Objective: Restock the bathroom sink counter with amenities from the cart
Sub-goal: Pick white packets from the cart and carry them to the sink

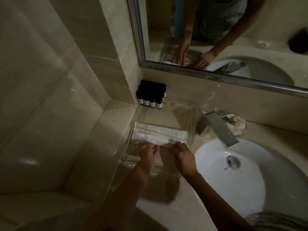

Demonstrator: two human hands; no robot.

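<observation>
A clear plastic tray sits on the beige counter left of the sink. Inside it lie several long white amenity packets side by side. My left hand and my right hand both reach into the tray's near half. Each pinches an end of the nearest white packet, which lies across the tray. Several small dark bottles with white labels stand grouped in the corner behind the tray.
A white round sink basin is at the right, with a chrome faucet over it. A small soap dish sits behind the faucet. A mirror runs along the back wall. Tiled wall closes the left side.
</observation>
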